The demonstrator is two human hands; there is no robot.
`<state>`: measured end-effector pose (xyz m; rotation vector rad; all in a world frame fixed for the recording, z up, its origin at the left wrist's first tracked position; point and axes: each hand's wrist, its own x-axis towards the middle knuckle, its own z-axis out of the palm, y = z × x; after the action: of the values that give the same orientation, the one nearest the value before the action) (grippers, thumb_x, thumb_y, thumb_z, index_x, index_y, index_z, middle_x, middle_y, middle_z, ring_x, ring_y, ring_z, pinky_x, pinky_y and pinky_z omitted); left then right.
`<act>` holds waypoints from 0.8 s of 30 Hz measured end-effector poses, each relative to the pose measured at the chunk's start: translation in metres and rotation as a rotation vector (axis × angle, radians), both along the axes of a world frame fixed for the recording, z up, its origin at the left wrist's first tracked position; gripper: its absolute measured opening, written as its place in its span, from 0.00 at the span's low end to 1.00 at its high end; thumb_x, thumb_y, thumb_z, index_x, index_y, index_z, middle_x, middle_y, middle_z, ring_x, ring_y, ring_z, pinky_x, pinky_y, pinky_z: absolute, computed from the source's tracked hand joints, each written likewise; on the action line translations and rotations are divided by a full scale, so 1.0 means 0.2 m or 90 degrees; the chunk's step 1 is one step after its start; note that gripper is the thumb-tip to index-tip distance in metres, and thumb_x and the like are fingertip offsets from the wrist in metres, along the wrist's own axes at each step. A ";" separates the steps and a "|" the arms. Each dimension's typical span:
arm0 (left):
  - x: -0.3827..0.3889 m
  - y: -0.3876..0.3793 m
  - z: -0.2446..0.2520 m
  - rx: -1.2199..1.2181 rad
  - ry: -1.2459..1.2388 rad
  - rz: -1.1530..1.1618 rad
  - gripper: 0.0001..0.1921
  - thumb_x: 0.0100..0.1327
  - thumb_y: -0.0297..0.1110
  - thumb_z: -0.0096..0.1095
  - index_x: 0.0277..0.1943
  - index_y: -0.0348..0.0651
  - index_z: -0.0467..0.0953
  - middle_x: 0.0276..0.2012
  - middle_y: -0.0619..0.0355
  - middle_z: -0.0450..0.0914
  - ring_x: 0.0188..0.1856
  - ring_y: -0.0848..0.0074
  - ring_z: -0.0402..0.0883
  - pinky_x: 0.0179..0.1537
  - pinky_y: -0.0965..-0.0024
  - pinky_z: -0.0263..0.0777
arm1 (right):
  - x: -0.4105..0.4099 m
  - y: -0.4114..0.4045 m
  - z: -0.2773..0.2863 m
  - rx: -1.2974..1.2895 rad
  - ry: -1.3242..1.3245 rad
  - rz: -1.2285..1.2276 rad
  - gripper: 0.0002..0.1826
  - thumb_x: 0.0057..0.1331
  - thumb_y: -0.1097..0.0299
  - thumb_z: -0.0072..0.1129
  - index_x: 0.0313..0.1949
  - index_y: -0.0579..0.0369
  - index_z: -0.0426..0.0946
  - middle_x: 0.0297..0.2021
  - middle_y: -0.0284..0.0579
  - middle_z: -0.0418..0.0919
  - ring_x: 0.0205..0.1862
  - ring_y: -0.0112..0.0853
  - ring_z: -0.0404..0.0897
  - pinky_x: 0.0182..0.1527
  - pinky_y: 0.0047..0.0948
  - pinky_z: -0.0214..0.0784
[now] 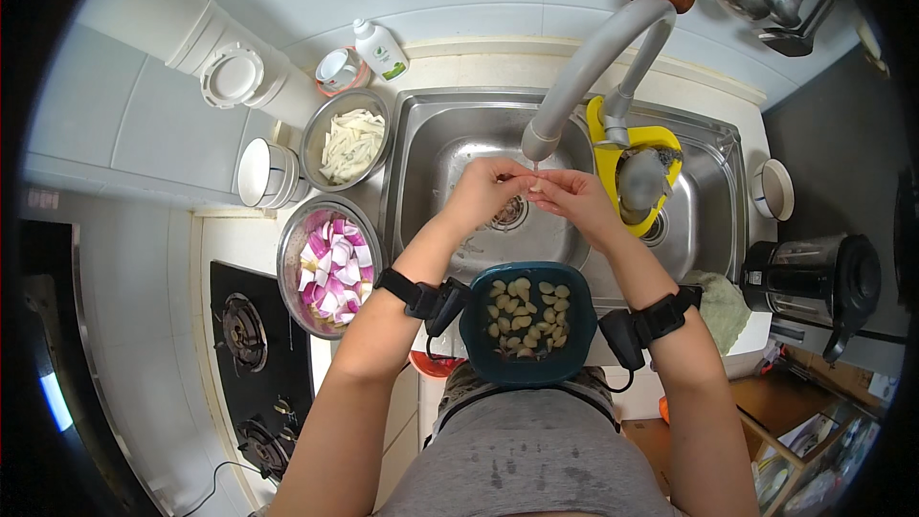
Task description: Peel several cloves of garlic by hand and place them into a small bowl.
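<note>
Under the spout of the grey faucet (574,72), my left hand (492,190) and my right hand (574,201) meet at the fingertips over the left basin of a steel sink (459,136). Between them they pinch a small pale piece, seemingly a garlic clove (536,187). A thin stream of water runs onto the fingers. Closer to my body, a dark teal plastic basin (469,330) holds many garlic cloves (524,309). Left of the sink, one steel bowl (283,258) holds cut red onion (337,266), and another (310,136) holds pale cut strips (353,143).
A yellow drain basket (671,140) with a scrubber hangs in the right basin. White bowls (260,172) and a white bottle (380,50) stand at left. A black gas stove (266,330) lies lower left, a blender jug (811,280) at right. Utensils (747,0) hang above.
</note>
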<state>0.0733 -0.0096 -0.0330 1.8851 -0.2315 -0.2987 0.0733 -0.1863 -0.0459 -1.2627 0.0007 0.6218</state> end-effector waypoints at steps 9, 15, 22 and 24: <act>-0.01 -0.02 -0.01 -0.031 -0.052 0.021 0.08 0.58 0.28 0.58 0.38 0.33 0.77 0.31 0.57 0.78 0.34 0.80 0.75 0.37 0.77 0.69 | 0.00 -0.01 -0.03 0.019 -0.027 -0.020 0.13 0.64 0.72 0.48 0.46 0.63 0.68 0.37 0.44 0.76 0.38 0.27 0.78 0.42 0.19 0.71; -0.02 -0.03 0.01 0.011 -0.004 0.017 0.08 0.58 0.28 0.57 0.39 0.33 0.76 0.31 0.54 0.78 0.33 0.76 0.77 0.36 0.75 0.70 | 0.01 0.00 0.01 0.055 0.021 -0.035 0.13 0.63 0.71 0.49 0.46 0.63 0.68 0.37 0.44 0.76 0.39 0.28 0.77 0.43 0.20 0.72; -0.03 -0.05 0.08 0.215 -0.289 -0.005 0.07 0.57 0.29 0.56 0.32 0.33 0.71 0.28 0.47 0.73 0.31 0.60 0.75 0.33 0.68 0.69 | 0.00 0.00 0.02 0.048 0.008 -0.019 0.14 0.62 0.72 0.52 0.47 0.64 0.69 0.39 0.43 0.75 0.39 0.24 0.76 0.43 0.19 0.70; -0.03 -0.05 0.07 0.216 -0.317 -0.008 0.07 0.56 0.29 0.55 0.32 0.33 0.70 0.28 0.47 0.73 0.31 0.59 0.74 0.33 0.66 0.69 | 0.01 -0.01 0.00 0.052 -0.008 -0.018 0.15 0.61 0.72 0.52 0.47 0.64 0.68 0.40 0.43 0.74 0.39 0.24 0.75 0.44 0.20 0.70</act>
<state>0.0671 -0.0190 -0.0182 2.2747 -0.5544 0.1410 0.0743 -0.1874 -0.0469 -1.1865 -0.0172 0.5843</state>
